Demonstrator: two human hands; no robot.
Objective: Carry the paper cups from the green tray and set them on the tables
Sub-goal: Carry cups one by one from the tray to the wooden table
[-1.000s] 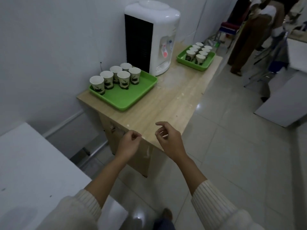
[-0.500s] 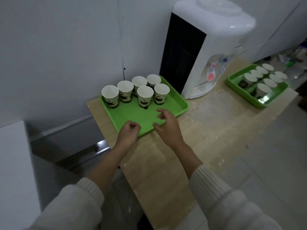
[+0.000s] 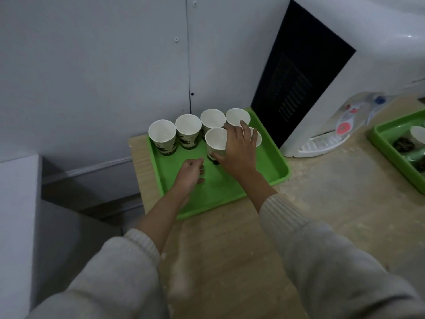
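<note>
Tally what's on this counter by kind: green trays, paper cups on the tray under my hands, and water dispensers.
Green trays: 2
Paper cups on the near tray: 6
Water dispensers: 1
Total: 9

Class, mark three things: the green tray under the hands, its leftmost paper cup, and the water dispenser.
green tray [image 3: 266,164], head view, bare floor at right
leftmost paper cup [image 3: 162,134], head view, inside its mouth
water dispenser [image 3: 379,65], head view, white front
</note>
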